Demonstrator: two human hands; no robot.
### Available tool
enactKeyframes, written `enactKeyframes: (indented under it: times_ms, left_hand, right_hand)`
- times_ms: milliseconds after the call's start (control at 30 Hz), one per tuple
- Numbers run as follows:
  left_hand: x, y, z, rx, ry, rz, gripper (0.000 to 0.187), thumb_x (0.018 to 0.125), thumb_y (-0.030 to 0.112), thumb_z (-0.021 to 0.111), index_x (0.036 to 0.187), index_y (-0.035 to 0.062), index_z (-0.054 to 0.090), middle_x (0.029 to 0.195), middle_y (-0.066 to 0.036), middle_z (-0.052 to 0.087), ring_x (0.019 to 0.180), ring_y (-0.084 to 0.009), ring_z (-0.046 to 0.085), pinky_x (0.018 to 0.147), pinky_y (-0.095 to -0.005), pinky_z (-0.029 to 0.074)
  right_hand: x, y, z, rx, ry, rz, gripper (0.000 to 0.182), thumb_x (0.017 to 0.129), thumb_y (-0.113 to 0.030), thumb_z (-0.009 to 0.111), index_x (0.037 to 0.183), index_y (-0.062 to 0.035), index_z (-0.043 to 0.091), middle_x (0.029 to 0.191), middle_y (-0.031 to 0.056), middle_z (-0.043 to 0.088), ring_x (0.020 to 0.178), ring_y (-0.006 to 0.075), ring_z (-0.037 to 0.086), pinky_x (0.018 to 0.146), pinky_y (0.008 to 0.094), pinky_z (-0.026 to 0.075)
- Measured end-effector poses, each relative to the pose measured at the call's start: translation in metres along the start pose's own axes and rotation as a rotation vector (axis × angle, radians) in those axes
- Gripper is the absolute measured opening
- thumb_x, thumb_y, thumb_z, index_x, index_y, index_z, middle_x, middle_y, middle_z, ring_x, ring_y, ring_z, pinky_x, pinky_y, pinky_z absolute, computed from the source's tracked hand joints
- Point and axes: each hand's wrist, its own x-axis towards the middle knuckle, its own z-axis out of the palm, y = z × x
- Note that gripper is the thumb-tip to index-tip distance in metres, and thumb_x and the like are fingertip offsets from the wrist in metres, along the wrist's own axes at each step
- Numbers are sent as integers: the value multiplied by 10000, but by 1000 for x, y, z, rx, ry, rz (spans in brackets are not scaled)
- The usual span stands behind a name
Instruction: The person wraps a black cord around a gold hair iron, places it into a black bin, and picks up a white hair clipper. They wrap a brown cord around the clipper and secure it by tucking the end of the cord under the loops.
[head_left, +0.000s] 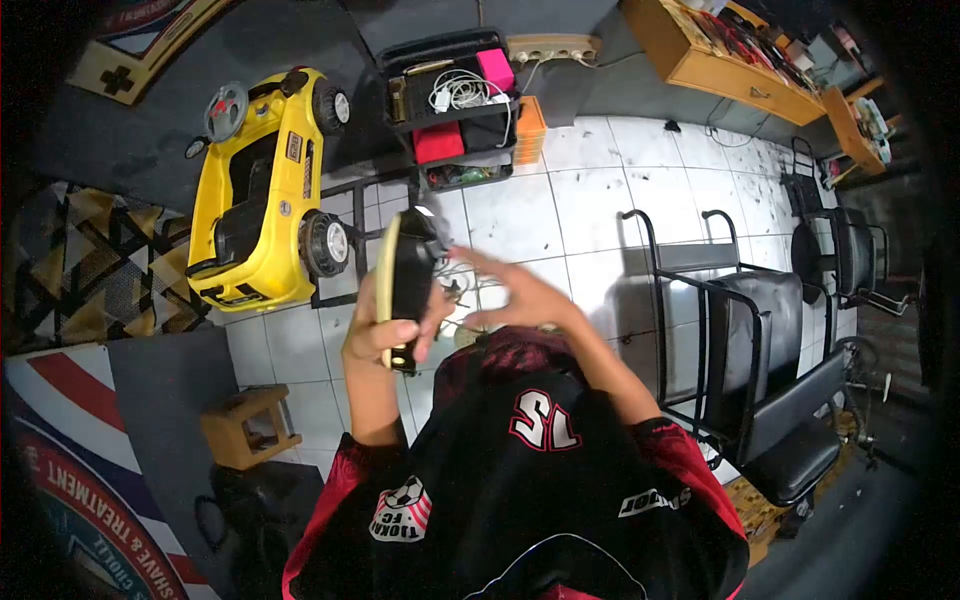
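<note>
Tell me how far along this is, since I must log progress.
Nothing visibly finished. In hand: the left hand grips a black device upright, while the right hand hovers open beside its top, not clearly touching. The open toolbox of cables sits on the floor beyond, so work seems unfinished.

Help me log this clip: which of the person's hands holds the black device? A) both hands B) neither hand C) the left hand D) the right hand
C: the left hand is wrapped around the black device, while the right hand hovers open beside it.
</note>
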Motion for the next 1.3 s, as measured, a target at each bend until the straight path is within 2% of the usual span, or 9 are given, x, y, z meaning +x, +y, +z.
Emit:
enactKeyframes:
  times_ms: [200, 267, 400, 500, 667, 800, 1000, 1067, 1300]
  left_hand:
    - [3, 1, 33, 84, -23, 136, 672, 646, 159, 718, 1185, -91, 404, 696, -107, 556, 479, -134, 543, 481, -249, 506]
    - [-1, 11, 36, 37, -34, 192, 858, 614, 162, 722, 1313, -67, 280, 679, -47, 545, 479, -140, 559, 731, -350, 499]
    - [-11, 28, 29, -165, -119, 450, 823, 625, 141, 709, 1333, 60, 297, 616, 45, 507, 455, -125, 565, 703, -318, 313]
    - [-20, 27, 21, -141, 9, 492, 738, 675, 149, 694, 1303, 72, 315, 661, 27, 497, 460, -131, 536, 719, -323, 313]
    - [-10, -9, 26, -353, 20, 361, 690, 725, 125, 675, 1295, 38, 297, 690, 0, 473, 466, -149, 522, 887, -398, 384]
    - [-2, -20, 36, -78, 104, 280, 746, 678, 174, 704, 1271, 16, 280, 699, -13, 484, 481, -148, 517, 962, -381, 439]
    - [6, -49, 17, 366, 94, 481, 596, 581, 138, 768, 1091, 32, 479, 952, -48, 470, 878, -179, 474, 902, -435, 374]
    - [-8, -71, 18, 274, 252, 239, 600, 574, 137, 780, 1095, 30, 504, 980, -64, 495, 919, -203, 506, 916, -414, 393]
    - [8, -104, 38, -103, 242, 111, 638, 599, 85, 729, 1176, 36, 462, 1256, -116, 480, 1276, -260, 438, 1079, -424, 362]
  right_hand:
    - [-9, 98, 27, -370, -348, 391, 401, 903, -447, 603, 1138, -129, 673, 1018, 176, 687, 946, 367, 645, 859, 447, 502]
    - [-35, 128, 3, -489, -234, 547, 425, 898, -505, 581, 1116, -154, 683, 931, 163, 700, 904, 370, 653, 826, 454, 513]
    - [-98, 194, -32, -551, 146, 843, 291, 850, -340, 659, 1038, -121, 697, 915, 137, 707, 868, 340, 662, 816, 435, 516]
    - [-131, 208, -47, -668, 119, 548, 304, 784, -326, 701, 1042, -166, 702, 880, 104, 718, 902, 304, 661, 880, 421, 492]
    - [-90, 128, -19, -763, 63, 339, 470, 748, -420, 716, 1183, -274, 615, 1435, 181, 409, 1302, 484, 324, 998, 733, 220]
    - [-55, 102, -10, -171, -362, 293, 146, 934, -208, 559, 1004, -79, 564, 933, 123, 673, 901, 257, 644, 828, 341, 485]
    - [-48, 75, -19, -34, 502, 367, 121, 967, -153, 555, 1016, -43, 544, 606, 34, 508, 540, 77, 466, 506, 257, 379]
    - [-37, 46, -27, 146, 648, 277, 153, 970, -176, 570, 1003, -29, 545, 608, -13, 486, 538, 50, 416, 489, 232, 330]
    - [-22, -37, -4, -29, 474, -8, 88, 941, -49, 585, 979, 1, 523, 758, 32, 584, 698, 71, 546, 634, 232, 460]
